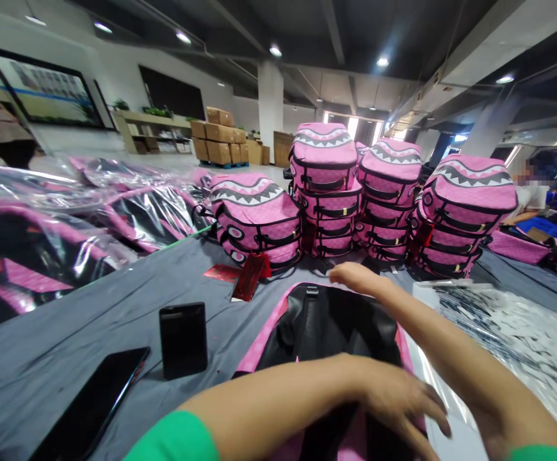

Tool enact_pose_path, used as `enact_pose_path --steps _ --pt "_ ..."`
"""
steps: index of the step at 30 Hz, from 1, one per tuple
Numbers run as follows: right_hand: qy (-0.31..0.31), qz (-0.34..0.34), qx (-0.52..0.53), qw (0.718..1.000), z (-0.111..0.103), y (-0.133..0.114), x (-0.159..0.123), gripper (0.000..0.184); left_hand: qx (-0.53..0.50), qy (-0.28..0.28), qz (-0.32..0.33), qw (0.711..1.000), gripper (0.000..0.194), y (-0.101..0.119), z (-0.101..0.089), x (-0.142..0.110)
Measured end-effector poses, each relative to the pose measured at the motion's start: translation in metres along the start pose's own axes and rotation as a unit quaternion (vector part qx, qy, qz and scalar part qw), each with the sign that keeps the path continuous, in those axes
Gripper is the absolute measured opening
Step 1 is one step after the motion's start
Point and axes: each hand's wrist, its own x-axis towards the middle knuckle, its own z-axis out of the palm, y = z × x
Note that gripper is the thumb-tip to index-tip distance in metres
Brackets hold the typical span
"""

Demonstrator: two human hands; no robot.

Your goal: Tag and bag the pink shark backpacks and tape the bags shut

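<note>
Mostly black bag (339, 320), pink along its edges, beneath a loosely splayed left hand (396, 397); right hand (354, 278), grip unclear.

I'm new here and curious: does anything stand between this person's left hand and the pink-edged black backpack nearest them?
Nothing visible does: the left hand is over the near right side of the backpack, though contact is unclear. The bare right forearm crosses the far right corner, beyond that hand.
</note>
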Motion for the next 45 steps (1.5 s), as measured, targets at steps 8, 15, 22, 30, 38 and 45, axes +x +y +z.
enact_pose_path --steps 8,15,22,30,38,45 --pt "0.216 0.252 -0.001 0.943 0.067 -0.003 -0.136 0.069 0.256 0.325 -0.344 0.843 0.057 -0.053 -0.087 -0.13" --pt "0.336 0.169 -0.03 0.926 0.107 -0.05 -0.144 0.057 0.287 0.329 -0.261 0.861 0.042 -0.041 -0.043 -0.151" --pt "0.221 0.164 -0.023 0.961 0.131 -0.075 -0.188 0.045 0.301 0.248 -0.226 0.893 0.033 -0.042 -0.008 -0.191" --pt "-0.001 0.276 -0.143 0.95 0.119 -0.018 -0.113 0.05 0.27 0.148 -0.392 0.867 0.031 -0.118 -0.041 -0.128" --pt "0.04 0.309 -0.202 0.929 0.131 0.011 -0.072 0.051 0.317 0.189 -0.439 0.819 0.032 -0.124 -0.04 -0.115" --pt "0.079 0.308 -0.185 0.93 0.135 0.03 -0.068 0.045 0.268 0.158 -0.482 0.819 0.073 -0.09 -0.036 -0.087"
